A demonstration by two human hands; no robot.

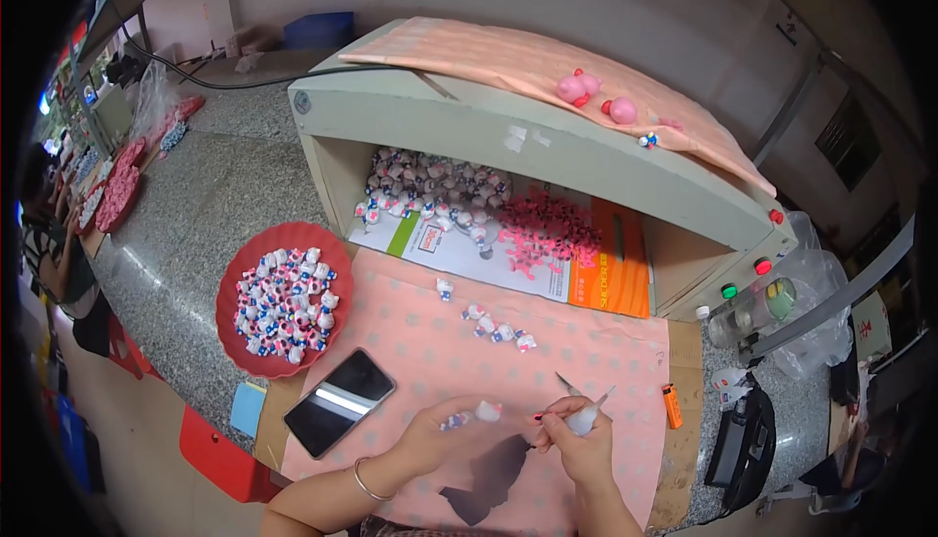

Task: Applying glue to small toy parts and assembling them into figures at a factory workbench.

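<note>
Your left hand (435,431) pinches a small white figurine (477,412) between its fingertips, low over the pink dotted cloth (576,351), right at the near edge of the bench. Your right hand (576,434) sits just beside it, fingers closed around a thin white tool (589,413), tip pointing up and away. A bangle (363,483) on your left wrist. A black phone (339,402) lies left of your hands on the cloth. A few loose figurines (498,327) lie further out on the cloth. An orange lighter (672,406) to the right. A red dish (281,300) full of figurines sits on the left. Behind, an open-fronted box (547,136) holds more figurines and pink parts (547,229).
</note>
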